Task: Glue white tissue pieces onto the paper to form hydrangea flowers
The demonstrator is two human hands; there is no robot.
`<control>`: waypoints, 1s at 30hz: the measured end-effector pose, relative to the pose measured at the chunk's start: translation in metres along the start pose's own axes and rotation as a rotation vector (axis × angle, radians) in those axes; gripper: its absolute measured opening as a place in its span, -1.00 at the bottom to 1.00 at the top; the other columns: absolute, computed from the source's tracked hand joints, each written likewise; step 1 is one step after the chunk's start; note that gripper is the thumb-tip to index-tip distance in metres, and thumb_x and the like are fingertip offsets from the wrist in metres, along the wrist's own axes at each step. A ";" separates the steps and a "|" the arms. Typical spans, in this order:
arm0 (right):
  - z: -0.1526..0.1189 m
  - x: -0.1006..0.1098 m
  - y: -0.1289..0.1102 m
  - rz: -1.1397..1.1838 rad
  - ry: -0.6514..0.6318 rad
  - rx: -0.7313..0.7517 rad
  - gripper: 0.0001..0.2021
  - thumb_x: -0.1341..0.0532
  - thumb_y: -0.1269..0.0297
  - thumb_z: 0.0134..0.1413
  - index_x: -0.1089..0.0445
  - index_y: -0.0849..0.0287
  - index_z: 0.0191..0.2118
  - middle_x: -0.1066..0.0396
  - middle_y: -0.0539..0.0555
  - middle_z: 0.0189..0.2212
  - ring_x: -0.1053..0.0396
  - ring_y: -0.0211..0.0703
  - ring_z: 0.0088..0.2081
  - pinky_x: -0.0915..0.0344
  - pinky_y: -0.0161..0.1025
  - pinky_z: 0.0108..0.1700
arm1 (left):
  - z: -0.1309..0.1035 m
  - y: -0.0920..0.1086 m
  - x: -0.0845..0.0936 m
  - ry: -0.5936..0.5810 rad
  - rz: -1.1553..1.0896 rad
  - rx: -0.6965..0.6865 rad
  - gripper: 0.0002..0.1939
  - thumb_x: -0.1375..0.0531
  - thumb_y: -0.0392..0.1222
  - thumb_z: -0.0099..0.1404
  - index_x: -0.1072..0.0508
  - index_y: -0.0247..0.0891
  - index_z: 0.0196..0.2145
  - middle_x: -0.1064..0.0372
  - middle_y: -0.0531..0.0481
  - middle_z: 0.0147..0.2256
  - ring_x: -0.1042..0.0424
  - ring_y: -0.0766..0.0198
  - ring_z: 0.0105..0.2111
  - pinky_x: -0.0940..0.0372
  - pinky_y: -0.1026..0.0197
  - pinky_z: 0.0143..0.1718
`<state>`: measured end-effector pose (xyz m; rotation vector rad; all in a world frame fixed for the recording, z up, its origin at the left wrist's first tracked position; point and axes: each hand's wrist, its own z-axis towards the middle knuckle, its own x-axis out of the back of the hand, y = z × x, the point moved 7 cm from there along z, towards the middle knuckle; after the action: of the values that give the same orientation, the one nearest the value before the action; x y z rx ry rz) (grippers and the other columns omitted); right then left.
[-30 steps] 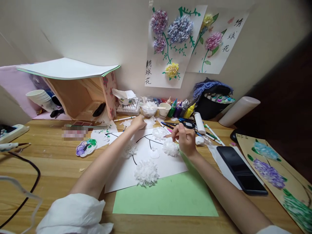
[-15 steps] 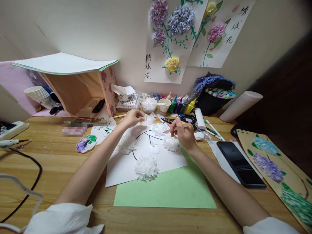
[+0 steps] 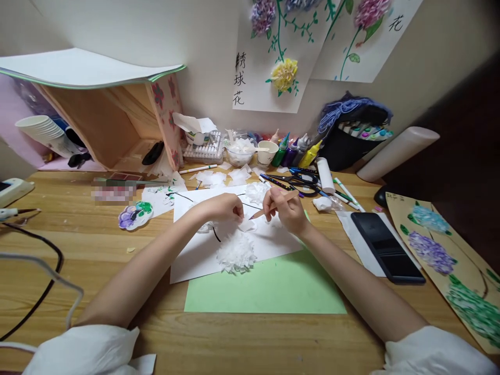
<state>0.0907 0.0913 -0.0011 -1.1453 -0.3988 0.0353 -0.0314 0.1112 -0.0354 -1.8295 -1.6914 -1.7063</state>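
Note:
A white drawing sheet (image 3: 193, 263) with black curved lines lies in front of me. It carries fluffy white paper flowers, one of them (image 3: 236, 252) near its front edge. My left hand (image 3: 228, 208) is closed in a pinch over the sheet's middle, seemingly on a small piece of white paper, mostly hidden by the fingers. Just under the fingertips is a small white patch (image 3: 247, 225) on the sheet. My right hand (image 3: 287, 212) grips a wooden pencil (image 3: 261, 212), its tip pointing left beside my left fingertips. My left hand partly covers another flower (image 3: 206, 227).
Green paper (image 3: 265, 291) lies under the sheet. Loose white paper pieces (image 3: 213, 178), scissors (image 3: 300, 179), a paper cup (image 3: 267, 153) and paint bottles (image 3: 291, 153) stand or lie behind. A phone (image 3: 386, 247) is at right, a painted palette (image 3: 135, 215) at left.
My left hand has come from the loose paper pieces at the back to the sheet's middle. The pencil in my right hand now points close to it. The view has tilted slightly downward.

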 end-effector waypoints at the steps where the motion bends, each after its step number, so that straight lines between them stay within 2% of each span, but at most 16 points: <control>1: -0.001 -0.003 -0.001 -0.029 -0.024 0.013 -0.47 0.09 0.03 0.22 -0.27 0.19 -0.67 -0.25 -0.03 -0.77 -0.21 -0.36 -0.68 -0.14 -0.36 -0.58 | 0.001 -0.001 0.000 0.011 0.016 0.006 -0.85 -0.18 -0.29 0.03 -0.51 -0.29 -0.40 -0.49 -0.02 -0.40 -0.40 0.28 -0.39 -0.18 0.34 -0.41; 6: -0.003 -0.016 -0.005 -0.245 -0.112 0.118 -0.53 0.09 0.16 0.24 -0.26 0.17 -0.65 -0.28 -0.03 -0.72 -0.32 -0.32 -0.57 -0.18 -0.36 -0.47 | 0.004 -0.007 0.000 0.061 0.044 0.021 -0.84 -0.15 -0.32 0.03 -0.52 -0.29 -0.40 -0.49 -0.03 -0.41 -0.40 0.27 -0.40 -0.17 0.33 -0.43; 11: -0.004 -0.024 -0.006 -0.449 -0.177 0.222 -0.56 0.11 0.24 0.23 -0.24 0.16 -0.64 -0.33 0.00 -0.66 -0.31 -0.28 -0.53 -0.18 -0.32 -0.41 | 0.006 -0.006 0.000 0.105 0.064 0.024 -0.82 -0.13 -0.31 0.04 -0.51 -0.30 -0.40 -0.48 -0.03 -0.42 -0.38 0.28 -0.41 -0.16 0.33 -0.42; 16: -0.003 -0.023 -0.002 -0.444 -0.173 0.211 -0.56 0.09 0.26 0.23 -0.22 0.15 -0.65 -0.32 -0.02 -0.68 -0.31 -0.30 -0.55 -0.18 -0.33 -0.40 | 0.005 -0.004 0.000 0.113 0.074 0.077 -0.80 -0.12 -0.29 0.04 -0.51 -0.32 -0.38 -0.47 -0.05 -0.42 -0.36 0.29 -0.43 -0.15 0.33 -0.46; 22: -0.002 -0.024 0.002 -0.472 -0.159 0.198 -0.55 0.10 0.25 0.24 -0.23 0.15 -0.65 -0.33 -0.03 -0.69 -0.30 -0.31 -0.57 -0.18 -0.35 -0.41 | 0.009 -0.006 -0.004 0.076 0.021 0.066 -0.84 -0.12 -0.31 0.02 -0.50 -0.31 -0.47 -0.45 -0.01 -0.48 -0.33 0.33 -0.47 -0.12 0.34 -0.48; 26: -0.002 -0.025 0.000 -0.518 -0.126 0.201 -0.56 0.10 0.25 0.24 -0.23 0.15 -0.65 -0.34 -0.02 -0.68 -0.29 -0.30 -0.58 -0.18 -0.33 -0.42 | 0.010 -0.006 -0.005 0.083 0.012 0.070 -0.85 -0.11 -0.31 0.01 -0.50 -0.31 -0.53 -0.41 0.03 -0.56 -0.29 0.35 -0.52 -0.09 0.33 -0.52; 30: -0.004 -0.022 -0.004 -0.462 -0.075 0.185 -0.55 0.10 0.23 0.24 -0.22 0.14 -0.66 -0.32 -0.02 -0.70 -0.32 -0.28 -0.56 -0.19 -0.32 -0.42 | 0.009 -0.006 -0.005 0.088 0.022 0.086 -0.84 -0.11 -0.29 0.02 -0.50 -0.31 -0.51 -0.42 0.01 -0.53 -0.30 0.33 -0.52 -0.10 0.32 -0.51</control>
<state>0.0712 0.0808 -0.0052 -0.8505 -0.7040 -0.2841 -0.0292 0.1163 -0.0458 -1.7039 -1.6760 -1.6528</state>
